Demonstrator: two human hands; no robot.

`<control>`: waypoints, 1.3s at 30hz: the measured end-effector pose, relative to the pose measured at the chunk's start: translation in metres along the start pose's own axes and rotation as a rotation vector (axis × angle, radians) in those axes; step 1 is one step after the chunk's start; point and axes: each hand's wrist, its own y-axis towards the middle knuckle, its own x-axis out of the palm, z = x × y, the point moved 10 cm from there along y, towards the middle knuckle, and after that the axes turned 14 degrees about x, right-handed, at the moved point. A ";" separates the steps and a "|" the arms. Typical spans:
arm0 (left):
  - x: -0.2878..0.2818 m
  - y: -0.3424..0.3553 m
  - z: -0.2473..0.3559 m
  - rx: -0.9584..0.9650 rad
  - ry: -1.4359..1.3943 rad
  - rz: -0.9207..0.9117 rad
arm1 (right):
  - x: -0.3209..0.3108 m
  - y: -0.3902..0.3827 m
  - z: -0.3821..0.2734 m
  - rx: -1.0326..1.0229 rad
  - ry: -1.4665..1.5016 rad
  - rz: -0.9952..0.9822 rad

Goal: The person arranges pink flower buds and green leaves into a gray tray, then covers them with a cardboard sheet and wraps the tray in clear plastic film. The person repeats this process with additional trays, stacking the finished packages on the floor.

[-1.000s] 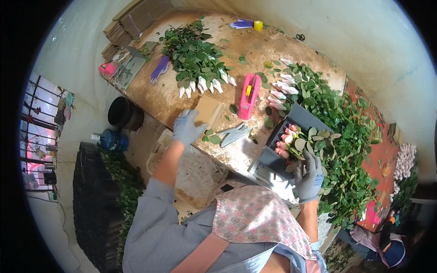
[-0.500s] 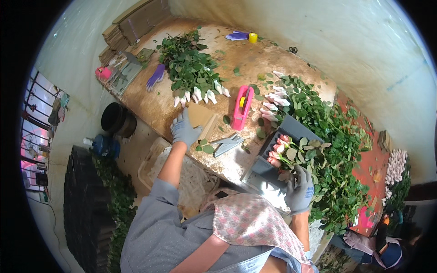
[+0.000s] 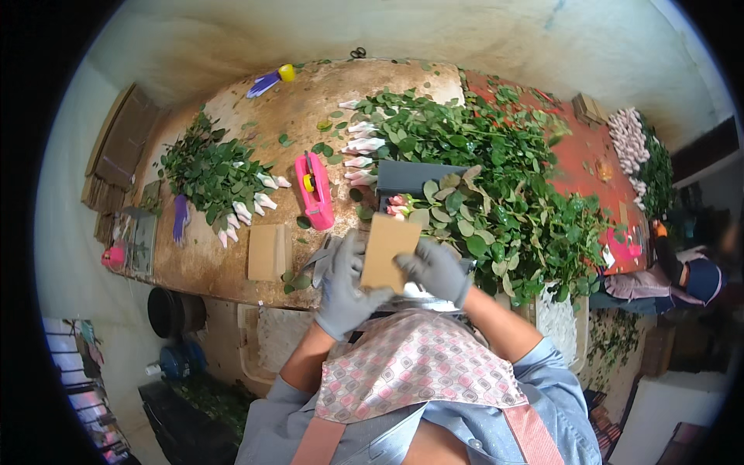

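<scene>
Cardboard sheet (image 3: 387, 249) sits clamped in left hand (image 3: 343, 294) and right hand (image 3: 440, 273), apparently being positioned; next move likely needs alignment.

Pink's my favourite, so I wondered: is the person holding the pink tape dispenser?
No, the pink tape dispenser is on the table, while the left hand and right hand hold a brown cardboard piece.

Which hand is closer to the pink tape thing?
Left. The left hand is on the person's side of the pink tape dispenser, slightly right of it; the right hand is farther right, beyond the brown cardboard.
</scene>
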 end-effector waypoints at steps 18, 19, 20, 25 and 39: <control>0.127 0.076 -0.087 0.219 0.191 -0.757 | -0.068 0.074 0.030 0.289 -0.715 0.339; 0.128 0.074 -0.093 0.219 0.170 -0.741 | -0.066 0.071 0.022 0.222 -0.776 0.383; 0.126 0.073 -0.092 0.227 0.171 -0.737 | -0.060 0.067 0.016 0.180 -0.811 0.387; 0.127 0.071 -0.096 0.190 0.164 -0.732 | -0.033 0.043 -0.001 0.144 -0.827 0.301; 0.132 0.064 -0.100 0.236 0.230 -0.705 | -0.021 0.054 0.017 0.140 -0.894 0.276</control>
